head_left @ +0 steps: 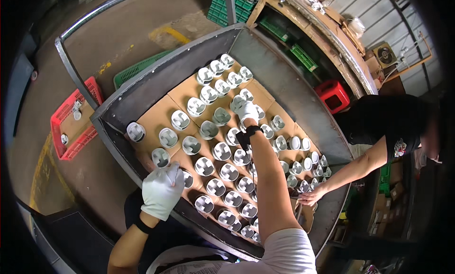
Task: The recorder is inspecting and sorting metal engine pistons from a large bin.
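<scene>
Rows of silver metal pistons (204,166) stand on brown cardboard (159,108) inside a grey metal bin (156,77). My right hand (247,111), in a white glove with a black wrist strap, reaches across to the far rows. Its fingers are closed on a piston (236,102) there. Near the bin's front left edge is my left hand (162,191), also white-gloved. Those fingers are curled together, between a piston (160,157) just beyond them and another piston (187,179) to their right; whether anything is inside them is hidden.
A co-worker's bare hand (310,196) reaches over the bin's right wall to the crowded pistons. A red crate (71,148) and a green crate (137,69) lie on the floor at left. Beyond the bin stand a wooden workbench (327,34) and a red stool (332,96).
</scene>
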A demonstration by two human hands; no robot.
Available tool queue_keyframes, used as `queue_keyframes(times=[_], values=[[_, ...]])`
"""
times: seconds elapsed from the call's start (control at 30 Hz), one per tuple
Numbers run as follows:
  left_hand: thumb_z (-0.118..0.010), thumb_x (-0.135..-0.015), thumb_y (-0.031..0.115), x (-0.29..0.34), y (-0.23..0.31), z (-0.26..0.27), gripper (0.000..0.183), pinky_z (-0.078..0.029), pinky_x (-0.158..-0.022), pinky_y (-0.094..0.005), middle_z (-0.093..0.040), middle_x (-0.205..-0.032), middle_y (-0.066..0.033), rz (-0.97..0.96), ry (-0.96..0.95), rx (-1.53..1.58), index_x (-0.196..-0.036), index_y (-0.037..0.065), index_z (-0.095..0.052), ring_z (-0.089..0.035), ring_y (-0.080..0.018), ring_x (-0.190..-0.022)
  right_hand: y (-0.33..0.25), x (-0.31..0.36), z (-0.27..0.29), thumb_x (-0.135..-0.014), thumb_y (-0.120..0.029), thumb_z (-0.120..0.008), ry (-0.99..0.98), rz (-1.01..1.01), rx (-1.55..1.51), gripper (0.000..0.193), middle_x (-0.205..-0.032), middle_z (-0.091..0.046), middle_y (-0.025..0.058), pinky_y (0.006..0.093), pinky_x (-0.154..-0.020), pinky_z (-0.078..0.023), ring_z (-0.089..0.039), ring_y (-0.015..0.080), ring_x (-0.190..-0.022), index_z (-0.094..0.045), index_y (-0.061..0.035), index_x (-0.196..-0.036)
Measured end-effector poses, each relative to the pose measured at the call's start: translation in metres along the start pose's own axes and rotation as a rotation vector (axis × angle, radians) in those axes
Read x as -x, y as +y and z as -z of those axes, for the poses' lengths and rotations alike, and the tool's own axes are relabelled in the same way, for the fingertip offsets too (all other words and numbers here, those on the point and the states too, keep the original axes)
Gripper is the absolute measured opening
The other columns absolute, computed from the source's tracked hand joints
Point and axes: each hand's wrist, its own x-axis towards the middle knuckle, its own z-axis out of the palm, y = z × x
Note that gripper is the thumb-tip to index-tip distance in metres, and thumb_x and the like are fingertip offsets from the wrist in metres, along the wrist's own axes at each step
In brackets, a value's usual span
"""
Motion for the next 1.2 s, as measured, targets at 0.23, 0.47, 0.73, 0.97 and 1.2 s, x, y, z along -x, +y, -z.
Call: queue_keyframes(times=[0.23,0.47,0.73,0.97,1.2], values=[[-0.071,-0.079,0.012,-0.003,0.002,0.007,0.023,-0.052,-0.059,-0.0414,-0.065,-0.075,-0.0111,0.09,-0.117,0.054,-0.101,0.008,-0.067,-0.062,-0.0311,-0.064,-0.027,-0.019,-0.029,-0.095,-0.015,-0.051,-0.105,-0.488,-0.815,0.02,-0.106,-0.067,0.0093,0.0362,-0.073,-0.053,-0.066,0.0251,-0.098,-0.067,-0.0121,-0.107],[-0.071,-0.079,0.013,0.006,-0.014,0.009,0.026,-0.051,-0.057,-0.04,-0.061,-0.071,-0.0101,0.112,-0.119,0.005,-0.103,0.007,-0.066,-0.061,-0.0293,-0.062,-0.053,-0.026,0.028,-0.095,-0.012,-0.05,-0.284,-0.37,-0.781,0.023,-0.11,-0.07,0.0108,0.0365,-0.084,-0.053,-0.067,0.0273,-0.105,-0.064,-0.0091,-0.113],[-0.067,-0.078,0.014,0.01,-0.006,0.006,0.017,-0.043,-0.042,-0.0364,-0.05,-0.05,-0.0057,0.005,-0.15,0.089,-0.063,0.012,-0.06,-0.053,-0.0244,-0.044,-0.1,0.042,0.105,-0.082,-0.022,-0.065,0.182,0.189,-0.704,0.019,-0.096,-0.071,0.0153,0.0408,-0.081,-0.051,-0.065,0.0342,-0.091,-0.074,-0.0082,-0.093],[-0.064,-0.087,0.003,0.023,-0.02,0.013,0.011,-0.051,-0.065,-0.0313,-0.071,-0.081,-0.0106,0.188,0.144,0.792,-0.094,-0.001,-0.071,-0.067,-0.0216,-0.07,-0.205,0.093,0.15,-0.08,-0.022,-0.067,-0.094,0.469,-0.892,0.016,-0.087,-0.071,0.0167,0.0432,-0.071,-0.055,-0.07,0.0336,-0.082,-0.074,-0.0085,-0.085],[-0.058,-0.092,0.001,0.025,-0.02,0.012,0.019,-0.052,-0.073,-0.028,-0.072,-0.092,-0.0105,0.347,0.096,1.156,-0.106,-0.005,-0.068,-0.067,-0.0163,-0.081,-0.26,0.106,0.186,-0.077,-0.026,-0.064,-0.309,0.427,-0.902,0.021,-0.076,-0.07,0.0145,0.0406,-0.064,-0.054,-0.07,0.0325,-0.074,-0.073,-0.0067,-0.076]])
